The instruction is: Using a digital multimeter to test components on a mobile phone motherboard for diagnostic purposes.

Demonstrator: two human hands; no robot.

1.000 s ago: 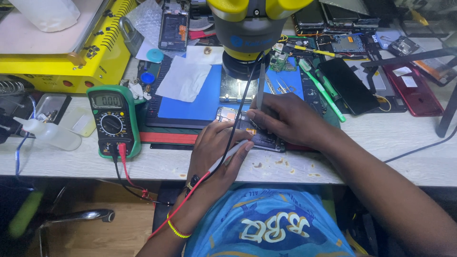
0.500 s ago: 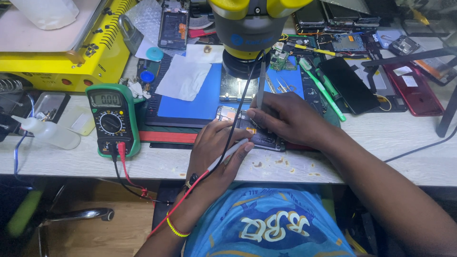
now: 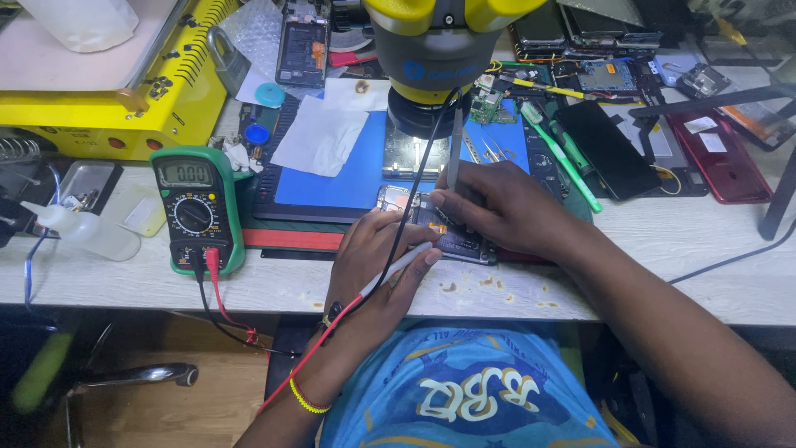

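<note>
Cluttered white workbench under a yellow microscope: since a second ago almost nothing has moved, so both probes stay planted on the opened phone at the blue mat's front edge. Left hand pinches the white-tipped probe; right hand grips the black probe upright. Green multimeter sits left, leads plugged in. No container's contents are discernible.
</note>
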